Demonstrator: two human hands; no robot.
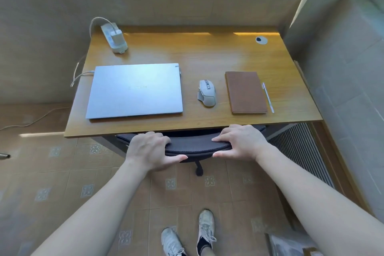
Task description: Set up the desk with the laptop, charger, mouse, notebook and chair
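A closed silver laptop lies on the left of the wooden desk. Its white cable runs off the left edge, and the white charger sits plugged into a power strip at the back left. To the laptop's right rest a grey mouse, a brown notebook and a pen. The dark chair is tucked under the desk's front edge, only the top of its back showing. My left hand and my right hand both grip that chair back.
A tiled wall runs behind and to the right of the desk. A round cable grommet is at the back right. A ribbed radiator panel stands under the desk's right side. My shoes are on the patterned floor tiles.
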